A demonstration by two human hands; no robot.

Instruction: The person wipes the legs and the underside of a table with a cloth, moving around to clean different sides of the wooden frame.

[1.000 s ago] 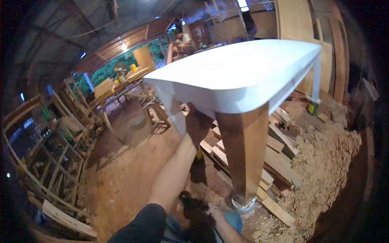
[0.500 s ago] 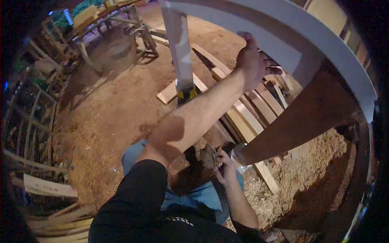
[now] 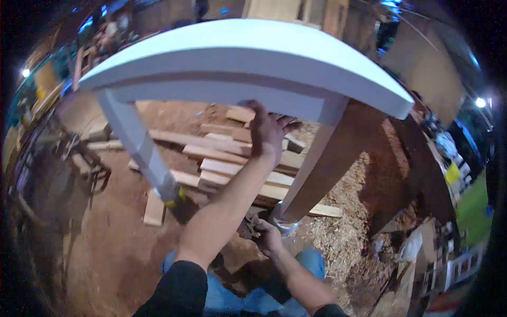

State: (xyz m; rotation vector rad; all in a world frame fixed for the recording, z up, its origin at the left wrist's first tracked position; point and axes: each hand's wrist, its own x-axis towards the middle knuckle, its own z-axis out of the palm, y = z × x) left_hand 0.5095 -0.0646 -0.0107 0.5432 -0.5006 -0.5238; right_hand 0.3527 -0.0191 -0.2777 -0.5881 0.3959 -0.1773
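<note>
A white-painted table (image 3: 227, 61) with a curved front edge stands before me. My left hand (image 3: 268, 132) is raised to the lower edge of its apron (image 3: 211, 92), thumb up against the white face and fingers spread to the right. Low between my knees, beside the foot of the right table leg (image 3: 323, 153), my right hand (image 3: 269, 238) is closed on a crumpled brown-grey piece (image 3: 248, 228); its material is unclear. The left table leg (image 3: 138, 145) has a yellow and black band near its foot.
Several sawn boards (image 3: 222, 168) lie stacked on the dirt floor under and behind the table. Wood shavings (image 3: 343, 224) cover the ground at right. A wooden trestle (image 3: 92, 169) stands at left. Hollow blocks (image 3: 465, 267) and clutter line the right side.
My view has lifted and turned right, so the tabletop and both legs now show. My left hand stays at the apron, and my right hand still holds the crumpled piece.
</note>
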